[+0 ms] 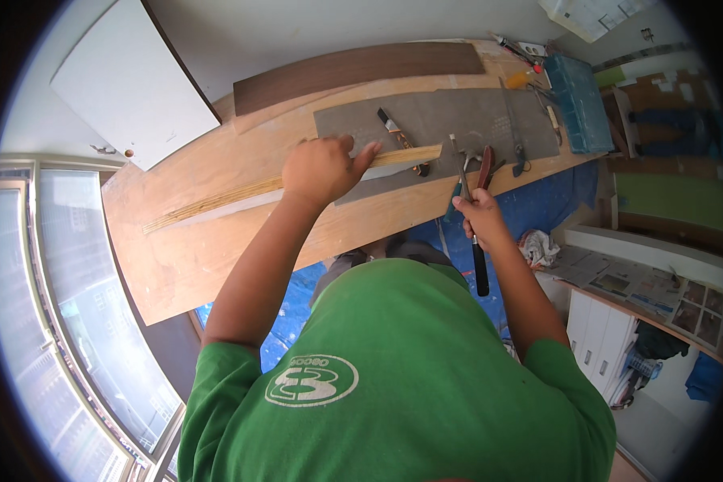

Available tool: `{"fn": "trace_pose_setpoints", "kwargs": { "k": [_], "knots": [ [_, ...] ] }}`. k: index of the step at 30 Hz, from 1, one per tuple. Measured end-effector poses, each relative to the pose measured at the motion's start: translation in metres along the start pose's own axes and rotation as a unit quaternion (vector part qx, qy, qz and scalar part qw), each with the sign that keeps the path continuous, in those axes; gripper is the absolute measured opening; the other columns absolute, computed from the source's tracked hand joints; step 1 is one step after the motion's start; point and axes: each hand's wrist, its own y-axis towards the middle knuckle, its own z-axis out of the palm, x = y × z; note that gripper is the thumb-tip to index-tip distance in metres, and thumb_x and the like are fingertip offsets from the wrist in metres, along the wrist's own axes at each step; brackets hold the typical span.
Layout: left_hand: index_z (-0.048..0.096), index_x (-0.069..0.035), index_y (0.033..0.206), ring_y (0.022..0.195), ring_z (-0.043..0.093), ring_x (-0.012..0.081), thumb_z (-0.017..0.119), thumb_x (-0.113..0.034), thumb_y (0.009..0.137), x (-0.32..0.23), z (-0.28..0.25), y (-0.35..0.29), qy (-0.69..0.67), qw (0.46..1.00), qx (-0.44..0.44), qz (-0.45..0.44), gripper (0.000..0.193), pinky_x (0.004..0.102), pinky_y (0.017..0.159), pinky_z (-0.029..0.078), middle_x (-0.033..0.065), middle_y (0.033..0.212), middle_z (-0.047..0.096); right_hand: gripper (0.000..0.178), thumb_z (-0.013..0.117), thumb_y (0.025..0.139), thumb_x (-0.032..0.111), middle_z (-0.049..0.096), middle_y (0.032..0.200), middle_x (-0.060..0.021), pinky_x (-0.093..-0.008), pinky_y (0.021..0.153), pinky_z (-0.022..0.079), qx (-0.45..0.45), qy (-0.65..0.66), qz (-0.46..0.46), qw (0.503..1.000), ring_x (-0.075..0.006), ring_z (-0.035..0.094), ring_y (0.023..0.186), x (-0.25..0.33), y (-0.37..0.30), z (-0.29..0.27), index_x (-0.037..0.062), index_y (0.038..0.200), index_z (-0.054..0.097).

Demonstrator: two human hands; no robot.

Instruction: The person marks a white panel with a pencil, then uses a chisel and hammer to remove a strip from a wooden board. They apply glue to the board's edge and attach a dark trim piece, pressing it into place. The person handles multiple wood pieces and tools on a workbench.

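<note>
My left hand (323, 170) is closed over the upper edge of a long plywood board (225, 199), its thumb pointing right along the edge. The board stands on edge on the workbench, its pale face toward me. My right hand (480, 215) grips a hammer (479, 269) at the bench's near edge, black handle hanging below the fist and metal head above. Close to that hand lie a red-handled tool (486, 166) and a green-handled one (453, 201), partly overlapped. Just beyond the board lies a slim black-and-orange tool (395, 128), partly hidden by it.
A grey sheet (466, 112) covers part of the wooden workbench (153, 269). A dark brown plank (353, 74) lies at the back. A teal toolbox (577, 104) stands at the right end. A white panel (136, 76) leans at left. Blue tarp (554, 201) covers the floor.
</note>
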Motion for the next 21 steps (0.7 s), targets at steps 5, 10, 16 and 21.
{"fn": "trace_pose_setpoints", "kwargs": {
  "k": [5, 10, 16, 21],
  "knots": [
    [0.077, -0.009, 0.09, 0.078, 0.073, 0.0352, 0.057, -0.069, 0.097, 0.004, 0.009, 0.001, 0.023, 0.997, -0.014, 0.071, 0.064, 0.0471, 0.077, 0.057, 0.0117, 0.077, 0.074, 0.017, 0.07, 0.099, 0.014, 0.052, 0.07, -0.0012, -0.0289, 0.039, 0.041, -0.052, 0.064, 0.035, 0.996, -0.0119, 0.051, 0.048, -0.035, 0.041, -0.046, 0.006, 0.1, 0.055],
    [0.076, -0.01, 0.095, 0.085, 0.071, 0.0324, 0.057, -0.064, 0.101, -0.006, 0.009, -0.003, 0.007, 0.998, 0.003, 0.066, 0.057, 0.0465, 0.084, 0.053, 0.0074, 0.082, 0.072, 0.015, 0.067, 0.101, 0.014, 0.052, 0.073, -0.0014, -0.0292, 0.041, 0.042, -0.031, 0.069, 0.015, 0.997, -0.0127, 0.054, 0.052, -0.042, 0.105, -0.072, 0.0074, 0.1, 0.054],
    [0.076, -0.007, 0.101, 0.091, 0.073, 0.0315, 0.066, -0.033, 0.102, -0.047, 0.009, -0.009, -0.058, 0.995, -0.042, 0.066, 0.028, 0.0459, 0.093, 0.053, 0.01, 0.095, 0.077, 0.031, 0.069, 0.1, 0.016, 0.059, 0.082, -0.0057, -0.0297, 0.041, 0.042, -0.059, -0.01, 0.008, 0.998, -0.0131, 0.052, 0.052, -0.028, 0.21, -0.096, 0.0029, 0.127, 0.059],
    [0.076, -0.004, 0.103, 0.089, 0.073, 0.0307, 0.07, -0.027, 0.099, -0.091, 0.027, 0.009, -0.087, 0.992, -0.066, 0.068, 0.024, 0.044, 0.091, 0.053, 0.0093, 0.098, 0.078, 0.04, 0.067, 0.099, 0.021, 0.071, 0.111, -0.0213, -0.0444, 0.075, 0.058, -0.134, -0.327, -0.076, 0.932, -0.0326, 0.072, 0.09, -0.023, 0.31, -0.123, -0.0007, 0.132, 0.058]
  ]
}}
